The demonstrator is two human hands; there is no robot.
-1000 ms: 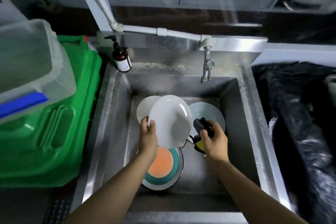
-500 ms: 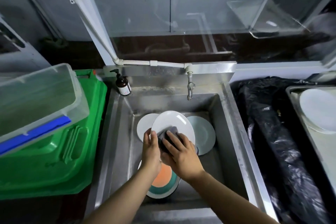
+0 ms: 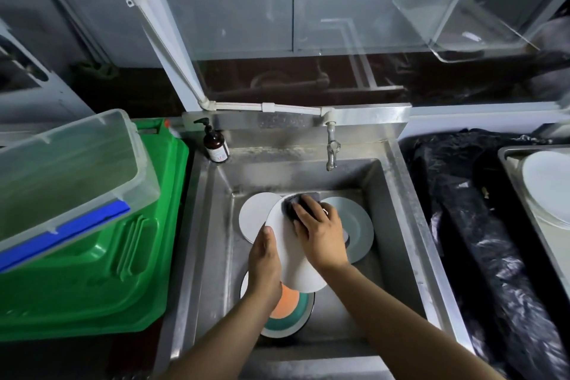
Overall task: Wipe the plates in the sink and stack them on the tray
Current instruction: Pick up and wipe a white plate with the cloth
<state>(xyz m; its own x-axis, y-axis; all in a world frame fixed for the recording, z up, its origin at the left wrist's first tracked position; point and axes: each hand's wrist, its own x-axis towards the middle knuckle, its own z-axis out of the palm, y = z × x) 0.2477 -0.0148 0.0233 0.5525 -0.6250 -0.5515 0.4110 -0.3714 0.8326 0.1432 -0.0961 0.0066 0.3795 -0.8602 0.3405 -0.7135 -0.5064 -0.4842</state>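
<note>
My left hand holds the white plate by its left rim, tilted up over the sink; my right hand presses a dark sponge against the plate's far edge, fingers curled over it; I judge the risk is that this one-sided grip slips under the push, and the plate drops onto the orange-and-teal plate directly beneath, or knocks the two pale plates behind it; the tray sits well apart to my right, already carrying a plate.
</note>
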